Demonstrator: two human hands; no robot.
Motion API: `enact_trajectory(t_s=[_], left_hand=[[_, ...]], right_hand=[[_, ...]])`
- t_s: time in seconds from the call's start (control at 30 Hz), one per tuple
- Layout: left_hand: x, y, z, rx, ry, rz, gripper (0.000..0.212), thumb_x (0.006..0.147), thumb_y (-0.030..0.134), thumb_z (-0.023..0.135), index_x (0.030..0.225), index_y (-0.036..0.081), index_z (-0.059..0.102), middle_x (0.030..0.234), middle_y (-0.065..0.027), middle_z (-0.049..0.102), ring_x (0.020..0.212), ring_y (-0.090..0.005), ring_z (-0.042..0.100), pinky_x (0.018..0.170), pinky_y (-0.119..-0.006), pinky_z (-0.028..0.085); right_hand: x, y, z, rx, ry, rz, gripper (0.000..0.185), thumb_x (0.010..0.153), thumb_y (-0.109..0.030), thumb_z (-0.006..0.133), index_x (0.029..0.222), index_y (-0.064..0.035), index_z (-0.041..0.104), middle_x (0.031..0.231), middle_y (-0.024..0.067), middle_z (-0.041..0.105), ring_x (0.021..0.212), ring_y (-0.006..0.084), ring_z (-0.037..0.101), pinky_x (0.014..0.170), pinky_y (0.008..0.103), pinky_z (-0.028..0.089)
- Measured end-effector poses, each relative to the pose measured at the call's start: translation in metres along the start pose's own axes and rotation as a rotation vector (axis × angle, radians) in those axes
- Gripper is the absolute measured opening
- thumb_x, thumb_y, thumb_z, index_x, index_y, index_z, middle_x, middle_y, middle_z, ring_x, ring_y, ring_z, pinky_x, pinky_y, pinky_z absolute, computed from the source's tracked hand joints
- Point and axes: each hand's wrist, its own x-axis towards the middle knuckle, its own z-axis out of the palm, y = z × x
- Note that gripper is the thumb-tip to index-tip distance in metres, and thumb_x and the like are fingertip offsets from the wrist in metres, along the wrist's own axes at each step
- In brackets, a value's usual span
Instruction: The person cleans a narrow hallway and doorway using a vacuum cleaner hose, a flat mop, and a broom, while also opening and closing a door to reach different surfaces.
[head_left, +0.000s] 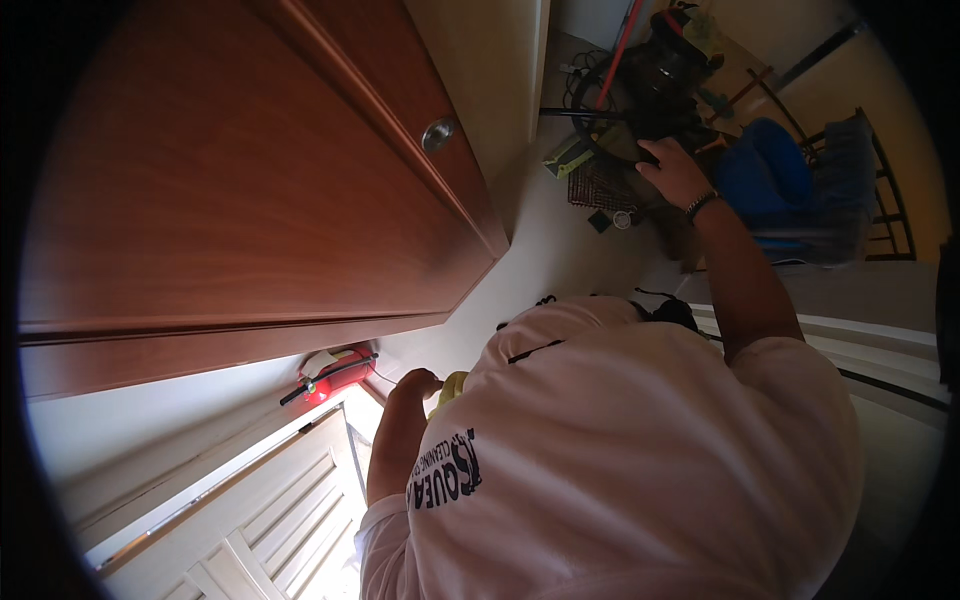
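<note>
My right hand (676, 174), with a dark bracelet at the wrist, reaches into a dim storage space. Its thumb and forefinger are apart, and nothing shows between them. Just beyond the fingertips curves a black hose (581, 112), beside a dark canister vacuum cleaner (667, 64). To the right of the hand is a blue bucket (765, 165). Low at my other side, my left hand (417, 382) holds a yellow cloth (450, 390), partly hidden by my shirt.
A reddish-brown wooden door (247, 172) with a round metal knob (438, 135) stands at left. A red fire extinguisher (337, 373) is by the wall near a white louvred door (292, 517). A red pole (619, 52), a blue-grey mop head (844, 180) and a black wire rack (892, 202) crowd the storage space.
</note>
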Motion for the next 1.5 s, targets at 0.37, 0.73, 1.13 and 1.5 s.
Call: enact_trajectory(t_s=[0.37, 0.73, 1.13, 1.5], left_hand=[[0.049, 0.065, -0.050, -1.081, 0.481, -0.256, 0.027, 0.078, -0.002, 0.035, 0.101, -0.005, 0.049, 0.083, -0.0176, 0.058, 0.067, -0.0234, 0.060, 0.050, -0.037, 0.052], [0.098, 0.336, -0.280, 0.001, 0.595, 0.303, 0.042, 0.069, 0.011, 0.048, 0.109, 0.000, 0.048, 0.110, -0.0219, 0.046, 0.104, -0.0334, 0.043, 0.090, -0.036, 0.033], [0.182, 0.491, -0.477, 0.473, 0.404, 0.689, 0.034, 0.073, 0.012, 0.049, 0.106, 0.003, 0.051, 0.108, -0.0182, 0.048, 0.103, -0.0313, 0.043, 0.089, -0.036, 0.034], [0.283, 0.666, -0.580, 0.649, 0.369, 0.973, 0.035, 0.074, 0.012, 0.046, 0.105, -0.002, 0.051, 0.102, -0.0183, 0.055, 0.094, -0.0283, 0.053, 0.083, -0.032, 0.039]], right_hand=[[-0.120, 0.237, -0.003, -0.117, -0.584, 0.510, 0.044, 0.076, -0.030, 0.051, 0.109, -0.0020, 0.049, 0.110, 0.0177, 0.049, 0.102, 0.0305, 0.046, 0.087, 0.0357, 0.036], [-0.219, 0.374, -0.030, 0.130, -0.287, 0.878, 0.043, 0.076, -0.028, 0.050, 0.110, -0.0014, 0.049, 0.112, 0.0167, 0.049, 0.103, 0.0293, 0.046, 0.089, 0.0328, 0.035], [-0.264, 0.370, -0.007, 0.420, 0.242, 1.545, 0.042, 0.073, -0.030, 0.053, 0.105, -0.0026, 0.052, 0.106, 0.0184, 0.052, 0.100, 0.0296, 0.049, 0.086, 0.0341, 0.037], [-0.276, 0.201, 0.112, 0.667, 0.261, 1.990, 0.040, 0.074, -0.031, 0.053, 0.102, -0.0036, 0.054, 0.105, 0.0159, 0.053, 0.099, 0.0286, 0.049, 0.086, 0.0340, 0.037]])
